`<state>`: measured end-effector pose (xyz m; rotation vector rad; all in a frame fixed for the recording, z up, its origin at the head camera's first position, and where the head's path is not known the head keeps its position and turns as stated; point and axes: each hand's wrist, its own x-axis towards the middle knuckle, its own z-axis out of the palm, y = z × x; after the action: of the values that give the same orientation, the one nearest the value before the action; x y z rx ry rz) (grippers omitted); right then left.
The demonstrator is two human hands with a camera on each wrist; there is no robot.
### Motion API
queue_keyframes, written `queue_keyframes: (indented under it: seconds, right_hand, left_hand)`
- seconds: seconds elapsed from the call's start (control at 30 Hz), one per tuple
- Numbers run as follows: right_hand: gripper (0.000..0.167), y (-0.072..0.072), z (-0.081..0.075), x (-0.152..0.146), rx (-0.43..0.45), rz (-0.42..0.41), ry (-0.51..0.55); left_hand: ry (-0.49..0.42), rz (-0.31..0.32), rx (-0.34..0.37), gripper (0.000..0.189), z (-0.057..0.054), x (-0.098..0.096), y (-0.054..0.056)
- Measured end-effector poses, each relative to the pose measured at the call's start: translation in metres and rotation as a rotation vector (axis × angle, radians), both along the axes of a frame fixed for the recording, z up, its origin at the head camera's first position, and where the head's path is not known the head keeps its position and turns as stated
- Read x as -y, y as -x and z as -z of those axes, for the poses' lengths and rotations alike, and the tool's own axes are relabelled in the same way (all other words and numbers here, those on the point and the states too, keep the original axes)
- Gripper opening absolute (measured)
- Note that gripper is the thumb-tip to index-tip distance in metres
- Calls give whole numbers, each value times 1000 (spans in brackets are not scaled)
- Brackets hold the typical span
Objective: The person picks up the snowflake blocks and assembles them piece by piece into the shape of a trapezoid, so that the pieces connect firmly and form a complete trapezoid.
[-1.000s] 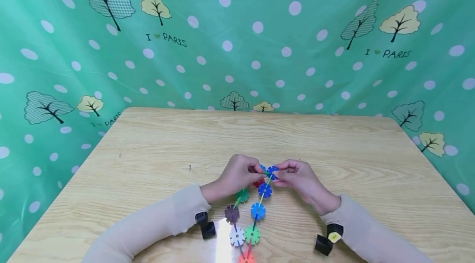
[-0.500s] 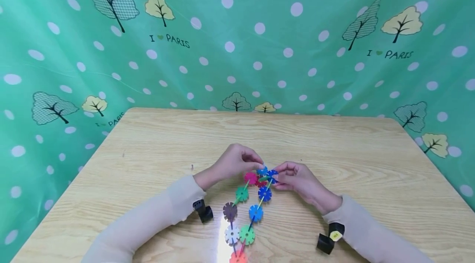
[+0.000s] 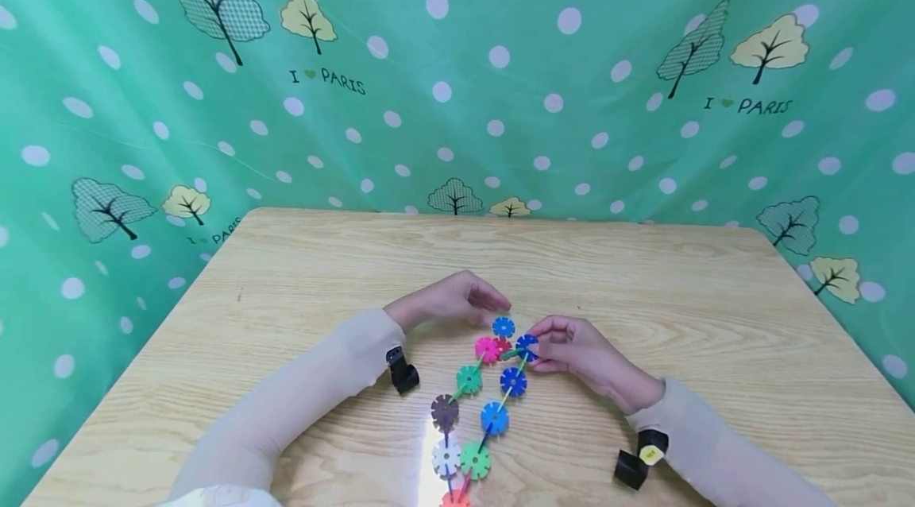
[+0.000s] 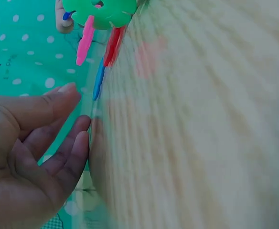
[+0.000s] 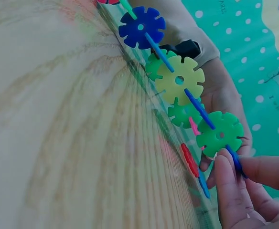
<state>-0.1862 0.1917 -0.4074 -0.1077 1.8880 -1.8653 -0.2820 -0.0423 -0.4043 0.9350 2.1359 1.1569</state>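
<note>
A chain of slotted plastic snowflake discs lies on the table, bent into a long narrow loop. My right hand (image 3: 582, 352) pinches the dark blue disc (image 3: 527, 345) at the far end of the chain's right side; in the right wrist view this blue disc (image 5: 236, 162) is seen edge-on, slotted into a green disc (image 5: 219, 133). My left hand (image 3: 457, 299) is beside the light blue disc (image 3: 503, 327), fingers loosely bent and holding nothing. In the left wrist view a small gap parts its fingertips from the blue disc (image 4: 99, 82), which joins a red disc (image 4: 113, 46).
Down the chain's left side run pink (image 3: 488, 350), green (image 3: 469, 380), dark purple (image 3: 445, 411) and white (image 3: 446, 459) discs. An orange disc (image 3: 456, 500) is cut by the bottom edge. Behind the wooden table (image 3: 608, 268) hangs a green dotted cloth (image 3: 400, 133).
My left hand has let go of the discs and drawn back, up and slightly away from them, uncovering the pink and light blue discs. My right hand keeps its pinch, a little lower in view.
</note>
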Motion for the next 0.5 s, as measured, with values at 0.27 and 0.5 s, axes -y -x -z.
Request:
queue_keyframes:
  seconds: [0.27, 0.5]
  right_hand:
    - [38, 2, 0, -5, 7, -12, -18]
    - [35, 4, 1, -8, -17, -16, -7]
  left_hand:
    - [65, 83, -162, 35, 8, -12, 2]
    - [109, 24, -195, 36, 6, -12, 0]
